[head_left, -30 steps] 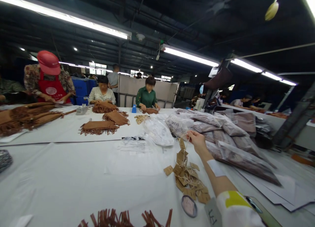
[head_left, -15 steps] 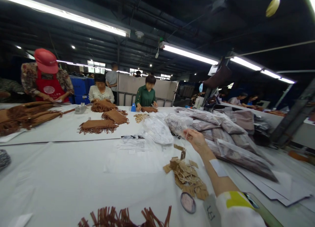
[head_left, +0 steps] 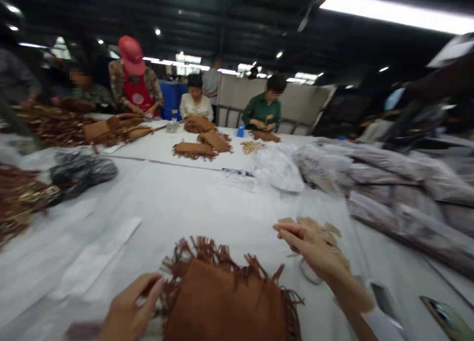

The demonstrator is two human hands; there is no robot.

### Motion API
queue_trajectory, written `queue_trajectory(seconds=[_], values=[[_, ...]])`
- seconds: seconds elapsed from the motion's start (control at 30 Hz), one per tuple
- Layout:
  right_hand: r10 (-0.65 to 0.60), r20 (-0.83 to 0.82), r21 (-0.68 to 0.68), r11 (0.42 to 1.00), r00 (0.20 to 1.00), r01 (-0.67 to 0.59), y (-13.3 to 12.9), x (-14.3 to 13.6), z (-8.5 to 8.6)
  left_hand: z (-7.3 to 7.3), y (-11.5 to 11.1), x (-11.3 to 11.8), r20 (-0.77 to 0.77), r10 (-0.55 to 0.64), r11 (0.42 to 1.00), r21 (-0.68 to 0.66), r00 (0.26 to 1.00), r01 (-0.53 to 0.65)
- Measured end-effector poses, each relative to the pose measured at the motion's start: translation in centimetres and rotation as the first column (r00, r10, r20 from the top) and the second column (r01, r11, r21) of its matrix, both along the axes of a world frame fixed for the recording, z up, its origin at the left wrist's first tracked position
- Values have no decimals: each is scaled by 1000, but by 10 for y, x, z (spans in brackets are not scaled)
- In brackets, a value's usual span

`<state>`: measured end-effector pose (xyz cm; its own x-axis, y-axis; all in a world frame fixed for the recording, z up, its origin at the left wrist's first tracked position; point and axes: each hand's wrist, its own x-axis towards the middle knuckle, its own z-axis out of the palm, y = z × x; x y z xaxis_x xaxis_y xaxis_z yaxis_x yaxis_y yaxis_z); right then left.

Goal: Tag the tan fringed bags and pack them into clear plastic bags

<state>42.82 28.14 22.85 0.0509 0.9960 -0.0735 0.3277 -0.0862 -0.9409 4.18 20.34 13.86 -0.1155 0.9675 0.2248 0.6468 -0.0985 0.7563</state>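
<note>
A brown fringed leather piece (head_left: 225,301) lies at the near edge, its tassels spread along the top and sides. My left hand (head_left: 129,306) is beside its left fringe, thumb and finger curled so the tips nearly meet. Blur hides whether anything is between them. To the right of the leather, my right hand (head_left: 307,245) hovers over the table with its fingertips pinched together. What they hold, if anything, cannot be made out. Tan cardboard tags (head_left: 326,232) lie behind that hand, partly covered by it, near a small round pinkish item (head_left: 311,272).
Plastic-wrapped packages (head_left: 400,183) are piled on the right, beside clear bags (head_left: 281,168). Phones (head_left: 448,316) lie at the near right. Brown goods and black plastic (head_left: 83,173) are on the left. Several co-workers, one in a green shirt (head_left: 262,111), sit or stand across the table.
The view has turned left and down. My right hand, which held tags dangling by a string, has come back toward the leather piece. My left hand has come into view.
</note>
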Motion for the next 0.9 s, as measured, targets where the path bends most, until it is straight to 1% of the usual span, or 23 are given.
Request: queue_trajectory(seconds=[0.07, 0.1, 0.17, 0.2, 0.27, 0.33, 0.4, 0.47, 0.53, 0.57, 0.6, 0.67, 0.73, 0.77, 0.83, 0.9], values=[[134, 109, -59, 990, 985, -128, -31, -37, -30, -14, -20, -17, -28, -43, 997, -63, 999, 41], [191, 120, -79, 980, 974, -182, -46, -55, -45, -21, -29, -25, -44, -58, 995, -88, 997, 54], [300, 78, -118, 950, 951, -291, -76, -91, -71, -36, -48, -38, -77, -70, 989, -137, 995, 59], [363, 45, -138, 925, 931, -354, -89, -108, -82, -42, -57, -42, -99, -70, 986, -161, 993, 53], [500, 8, -147, 858, 866, -493, -107, -143, -98, -52, -75, -47, -157, -81, 977, -207, 984, 47], [620, 21, -106, 781, 784, -615, -114, -175, -109, -57, -89, -45, -225, -110, 962, -268, 968, 47], [704, 57, -52, 711, 708, -702, -112, -203, -118, -59, -96, -41, -276, -126, 938, -347, 953, 24], [754, 111, -18, 653, 648, -757, -105, -226, -126, -59, -99, -38, -308, -115, 908, -418, 944, -26], [779, 181, -9, 611, 600, -791, -95, -242, -135, -58, -98, -36, -333, -90, 890, -451, 939, -74], [773, 213, -3, 612, 597, -791, -88, -248, -140, -57, -97, -36, -333, -85, 887, -454, 939, -81], [751, 240, 5, 633, 615, -774, -80, -252, -144, -57, -97, -36, -318, -86, 889, -453, 944, -71], [663, 267, 35, 718, 699, -695, -60, -256, -152, -56, -97, -37, -225, -100, 892, -452, 969, -13], [531, 280, 70, 819, 800, -569, -39, -253, -157, -55, -98, -37, -98, -94, 890, -455, 991, 40], [469, 286, 81, 857, 836, -509, -31, -250, -157, -55, -98, -36, -45, -76, 889, -455, 996, 47], [379, 290, 92, 903, 879, -419, -23, -242, -155, -56, -99, -34, 29, -20, 896, -443, 999, 31], [334, 281, 81, 926, 900, -369, -30, -233, -149, -56, -97, -31, 77, 23, 905, -424, 997, 12]])
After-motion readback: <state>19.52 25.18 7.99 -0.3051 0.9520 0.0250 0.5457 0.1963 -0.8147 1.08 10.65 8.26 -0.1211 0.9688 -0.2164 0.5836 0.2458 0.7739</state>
